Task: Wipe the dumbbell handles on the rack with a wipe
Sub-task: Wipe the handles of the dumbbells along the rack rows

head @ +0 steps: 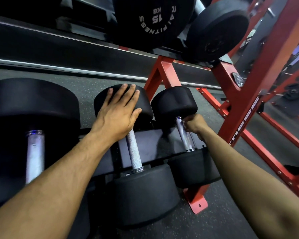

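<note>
The wipe (185,121), soft and light, is pinched by the right hand (195,124) against the rigid knurled handle (183,133); the left hand (116,111) is laid flat, fingers straight, on a heavy dumbbell (141,104).

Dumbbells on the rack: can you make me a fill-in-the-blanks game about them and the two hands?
1. The left hand rests flat on the far head of the ____ dumbbell.
2. The right hand grips the handle of the smallest dumbbell with a ____.
3. The rack's frame is painted ____.
4. The weight on the upper shelf reads ____ KG.

Missing words: middle; wipe; red; 15
</note>
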